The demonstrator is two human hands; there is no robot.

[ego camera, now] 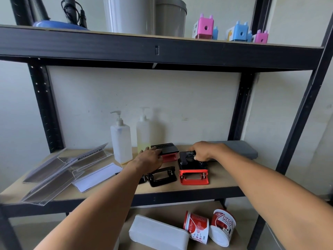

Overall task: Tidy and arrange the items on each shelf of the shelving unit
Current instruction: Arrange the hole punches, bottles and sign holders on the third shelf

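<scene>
On the middle shelf (221, 179) lie several hole punches. My left hand (151, 160) grips the black-and-red punch (169, 150) at the back. My right hand (203, 152) curls round the black top of the red-based punch (193, 173) in front of it. An all-black punch (161, 176) lies below my left wrist, untouched. Two pump bottles (120, 139) (143, 132) stand behind my left hand.
Clear acrylic sign holders (59, 170) lie jumbled at the shelf's left. A grey pad (237, 149) sits at the back right. Above: bins (144, 15), pink and blue sharpeners (205, 27), a blue lamp base (55, 25). Below: a white box (158, 233) and two tipped cups (209, 226).
</scene>
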